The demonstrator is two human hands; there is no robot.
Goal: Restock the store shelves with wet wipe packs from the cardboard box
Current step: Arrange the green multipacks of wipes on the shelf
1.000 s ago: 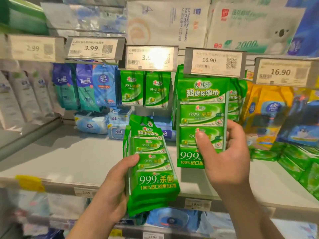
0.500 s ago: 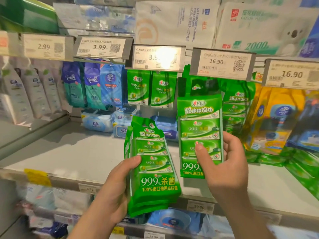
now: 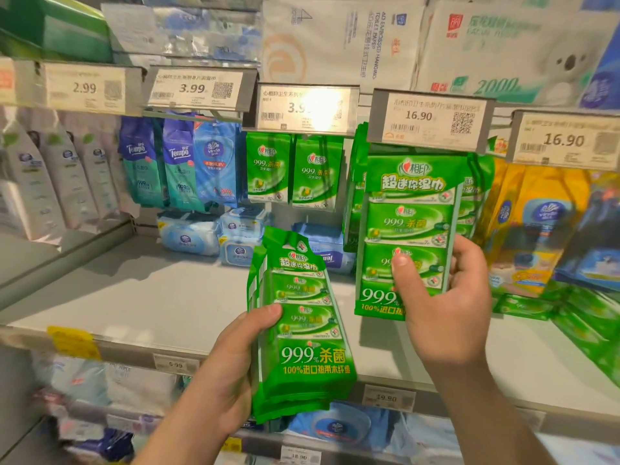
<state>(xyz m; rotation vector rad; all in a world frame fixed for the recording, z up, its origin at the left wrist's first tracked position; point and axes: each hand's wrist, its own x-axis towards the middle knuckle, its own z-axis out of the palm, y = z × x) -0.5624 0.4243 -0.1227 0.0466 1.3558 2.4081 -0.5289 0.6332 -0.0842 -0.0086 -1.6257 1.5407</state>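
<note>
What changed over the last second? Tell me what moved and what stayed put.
The right hand lowered its green pack half a second ago, then raised it again; its top now sits just under the 16.90 price tag, among the hanging packs there. The grip is unchanged, thumb on the front. The left hand still holds its stack of green packs over the shelf edge.

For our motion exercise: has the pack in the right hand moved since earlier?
Yes. The pack has risen: half a second ago its top hung below the 16.90 price tag; now it reaches the tag's edge.
</note>
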